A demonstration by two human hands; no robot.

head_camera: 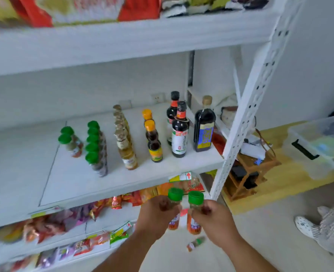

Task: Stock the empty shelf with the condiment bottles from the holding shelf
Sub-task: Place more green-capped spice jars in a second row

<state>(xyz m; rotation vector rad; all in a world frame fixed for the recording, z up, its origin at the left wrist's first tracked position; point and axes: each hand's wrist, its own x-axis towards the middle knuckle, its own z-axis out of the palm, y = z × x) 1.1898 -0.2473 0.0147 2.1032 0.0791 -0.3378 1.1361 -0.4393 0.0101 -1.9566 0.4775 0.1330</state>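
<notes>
Head view: on the far left the white middle shelf lies bare as far as its near edge, and that is the widest open room I can see. The first things on it are two green-capped jars, one behind the other. Just right of them runs a longer file of green-capped jars, front to back. Next comes a row of pale amber bottles, then two orange-capped bottles, then two dark bottles with red neck labels. A large dark bottle with a blue label stands last, close to the shelf's right edge and the perforated white upright. All the rows stop short of the near edge, so a clear strip runs along the front.

Below, packets of snacks crowd the lower shelves.

In front of that shelf edge, near me, my left hand grips a green-capped spice jar upright, fingers wrapped round its body. My right hand grips a second green-capped jar the same way. The two jars are just beside each other, a narrow gap between them. On the floor beneath them lies a small bottle on its side. Far right, a clear plastic bin sits on the wooden floor.
</notes>
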